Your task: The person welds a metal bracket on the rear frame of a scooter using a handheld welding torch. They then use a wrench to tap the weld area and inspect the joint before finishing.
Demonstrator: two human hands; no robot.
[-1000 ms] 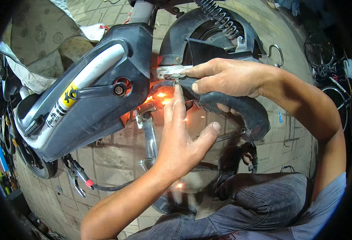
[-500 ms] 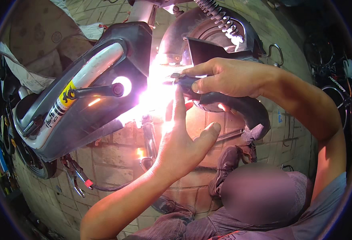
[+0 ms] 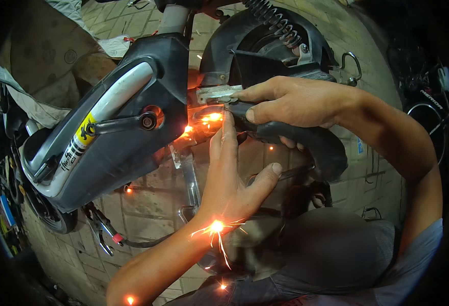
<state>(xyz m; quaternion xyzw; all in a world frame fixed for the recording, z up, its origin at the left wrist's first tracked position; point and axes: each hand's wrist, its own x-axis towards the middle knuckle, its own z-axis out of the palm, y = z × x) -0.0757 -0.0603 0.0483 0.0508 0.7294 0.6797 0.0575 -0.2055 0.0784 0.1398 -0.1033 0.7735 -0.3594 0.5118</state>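
Note:
A grey-and-black electric bike body [image 3: 168, 107] with a white and yellow stripe and a crank arm lies across the left and middle. Orange heat glows at a metal joint [image 3: 212, 117] beside a pale metal bracket [image 3: 217, 94]. My left hand [image 3: 234, 173] is open, thumb spread, its index fingertip at the end of a black curved piece [image 3: 306, 133], just right of the glow. From the right, my right hand [image 3: 296, 102] grips that piece, thumb on top and index finger stretched to the bracket. Fingertips show below it; whose they are I cannot tell.
Sparks [image 3: 217, 227] burst over my left wrist. Metal clamps [image 3: 99, 227] with a cable lie on the brick paving [image 3: 133, 224]. Beyond are a wheel [image 3: 224, 43], a coil spring [image 3: 273, 20] and a cloth-covered thing [image 3: 41, 56]. A bicycle [image 3: 428, 117] stands at the right.
The blinding white light at the joint has gone, leaving an orange glow. Bright sparks now show over my left wrist and lower down. Both hands stay almost where they were.

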